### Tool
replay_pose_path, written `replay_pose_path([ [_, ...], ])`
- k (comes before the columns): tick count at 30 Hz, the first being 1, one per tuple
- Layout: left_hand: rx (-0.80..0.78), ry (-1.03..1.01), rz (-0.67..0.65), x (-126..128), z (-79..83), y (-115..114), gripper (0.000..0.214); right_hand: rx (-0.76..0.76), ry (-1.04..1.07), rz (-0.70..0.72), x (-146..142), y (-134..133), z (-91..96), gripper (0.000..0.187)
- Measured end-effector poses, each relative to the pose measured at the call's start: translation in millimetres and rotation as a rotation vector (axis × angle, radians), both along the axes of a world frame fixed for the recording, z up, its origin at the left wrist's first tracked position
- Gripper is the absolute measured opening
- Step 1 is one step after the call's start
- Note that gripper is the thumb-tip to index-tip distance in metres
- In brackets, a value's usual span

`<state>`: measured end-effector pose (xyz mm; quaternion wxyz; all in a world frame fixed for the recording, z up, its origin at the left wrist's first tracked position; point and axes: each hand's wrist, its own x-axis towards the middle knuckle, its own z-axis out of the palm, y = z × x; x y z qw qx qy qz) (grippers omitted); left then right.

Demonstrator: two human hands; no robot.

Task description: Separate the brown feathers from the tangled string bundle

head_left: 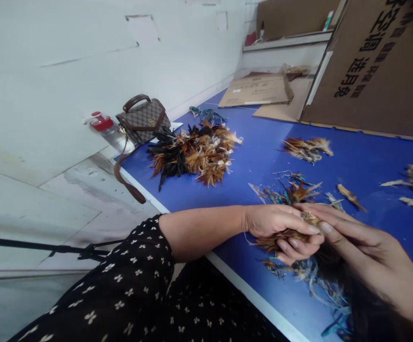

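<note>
Left arm in a black, white-patterned sleeve (pixel 128 280), a person clasps a bunch (pixel 290 234) of brown feathers in a curled left hand (pixel 285 228) over a blue table (pixel 252 161), while the right hand (pixel 363 256) pinches the bunch's pale end between thumb and fingers. Pale and blue scraps (pixel 323 285) lie on the near side of the bunch; a lone feather (pixel 351 197) rests just beyond it. Farther past the bunch sits a small clump (pixel 308 148) and, to its left, a large pile (pixel 197 154) of black and rust feathers. Well beyond the bunch, on the left, stand a brown bag (pixel 144 121) and a red-capped bottle (pixel 108 130); on the right, a lettered carton (pixel 373 71). Farthest from the bunch is a shelf (pixel 288 42).
</note>
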<state>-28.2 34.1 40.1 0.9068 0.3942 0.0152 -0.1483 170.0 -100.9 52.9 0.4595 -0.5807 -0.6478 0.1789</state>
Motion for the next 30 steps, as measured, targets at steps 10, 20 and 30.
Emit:
replay_pose_path([
  [10,0.140,-0.027,0.020,4.0,-9.8,-11.3,0.044,0.013,0.115,-0.030,-17.5,-2.9,4.9,0.022],
  [20,0.022,0.066,0.231,3.4,6.7,-13.2,0.037,-0.103,0.198,-0.204,-1.1,-4.1,-12.9,0.042],
  [30,0.079,0.024,0.394,4.1,3.3,-23.3,0.037,-0.061,0.330,-0.225,-9.1,-3.8,-13.2,0.034],
])
